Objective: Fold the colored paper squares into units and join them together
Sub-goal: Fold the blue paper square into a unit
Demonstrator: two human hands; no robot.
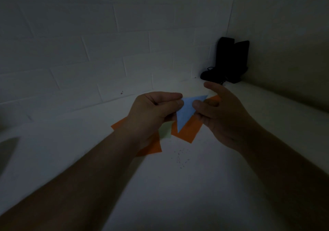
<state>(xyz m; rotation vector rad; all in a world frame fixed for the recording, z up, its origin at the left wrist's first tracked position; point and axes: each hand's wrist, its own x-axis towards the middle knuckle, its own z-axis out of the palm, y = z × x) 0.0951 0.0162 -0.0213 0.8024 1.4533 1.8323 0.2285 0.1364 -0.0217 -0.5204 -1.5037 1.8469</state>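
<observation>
Blue paper, folded into a pointed triangular shape (pixel 186 112), was held in the air between two bare hands above a white table (pixel 178 186), in dim light. The left hand (pixel 153 111) pinched the paper's upper left edge between thumb and curled fingers. The right hand (pixel 219 113) held the opposite edge, its thumb pressed on the paper near the middle and its lower fingers curled underneath, while its forefinger stood raised and clear of the sheet. The blue piece's long point hung downward and a shorter point reached up and to the right.

Directly beneath the hands, flat on the table, lay loose sheets that looked unfolded: one orange paper square (pixel 188 129) under the right hand, another orange sheet (pixel 151 147) partly hidden by the left wrist, and a pale green sheet (pixel 165 130) between them. A pale, whitish sheet (pixel 194 88) showed just beyond the fingertips. No joined units were visible anywhere.

Judging by this, the task seemed to be at an early stage: one blue unit was partway folded, the other sheets were untouched, and all the joining remained to be done.

Farther off, dark boots (pixel 229 61) stood in the corner against a white brick wall (pixel 89 44).
</observation>
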